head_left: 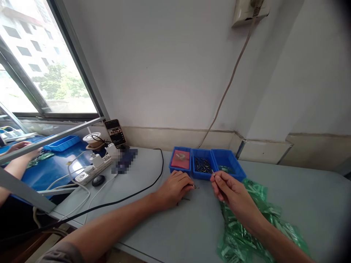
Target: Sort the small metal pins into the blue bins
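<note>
My left hand (175, 188) rests low over the grey table, its thumb and fingers closed on a small metal part (196, 186). Under its fingers lie a few thin dark pieces (186, 199). My right hand (231, 190) is raised in a pinch around a small, slim metal piece (213, 172), in front of the blue bins. Dark metal pin-like pieces (202, 165) fill the middle blue bin (204, 176). The left blue bin (179, 170) holds a red pad (178, 162) with small pale items on it. Some greenish packets (227, 169) lie in the right blue bin (225, 157).
Green plastic bags (249, 230) spread under and beside my right forearm. A black cable (117, 201) crosses the table at left, near a power strip (94, 170), a propped phone (115, 132) and a lidded cup (92, 138). Another person's hand (29, 151) is beyond the metal frame.
</note>
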`<move>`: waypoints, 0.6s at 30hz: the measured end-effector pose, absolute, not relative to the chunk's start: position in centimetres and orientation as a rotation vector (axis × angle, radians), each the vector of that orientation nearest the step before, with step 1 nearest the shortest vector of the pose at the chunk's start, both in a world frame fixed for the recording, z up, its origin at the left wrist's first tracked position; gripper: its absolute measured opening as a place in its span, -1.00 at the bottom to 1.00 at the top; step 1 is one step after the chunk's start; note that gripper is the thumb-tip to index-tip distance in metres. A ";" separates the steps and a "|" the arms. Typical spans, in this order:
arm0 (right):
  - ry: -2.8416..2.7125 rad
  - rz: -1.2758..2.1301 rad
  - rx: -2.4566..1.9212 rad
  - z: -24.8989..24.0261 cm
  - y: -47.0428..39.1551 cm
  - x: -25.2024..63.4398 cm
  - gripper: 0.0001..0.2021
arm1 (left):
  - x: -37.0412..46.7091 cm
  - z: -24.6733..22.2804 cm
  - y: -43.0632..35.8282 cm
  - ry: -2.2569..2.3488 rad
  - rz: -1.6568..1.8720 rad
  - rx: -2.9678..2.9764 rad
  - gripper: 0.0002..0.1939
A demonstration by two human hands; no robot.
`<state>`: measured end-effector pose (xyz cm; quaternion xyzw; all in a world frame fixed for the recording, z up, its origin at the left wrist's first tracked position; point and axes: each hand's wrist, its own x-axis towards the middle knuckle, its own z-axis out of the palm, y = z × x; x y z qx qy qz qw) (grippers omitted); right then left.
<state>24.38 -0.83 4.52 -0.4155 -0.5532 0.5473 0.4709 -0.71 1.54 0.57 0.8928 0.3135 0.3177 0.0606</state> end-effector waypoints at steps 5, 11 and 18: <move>-1.480 1.112 -1.048 3.6 -0.5 24.4 -0.59 | -0.8 0.9 1.4 0.953 0.950 2.683 -0.65; -1.507 1.087 -1.098 3.1 -0.6 24.6 -0.61 | -0.8 0.8 1.3 0.942 1.060 2.613 -0.59; -1.164 1.371 -1.093 4.0 -0.3 24.5 -0.51 | -1.0 0.7 1.2 0.923 1.088 2.597 -0.62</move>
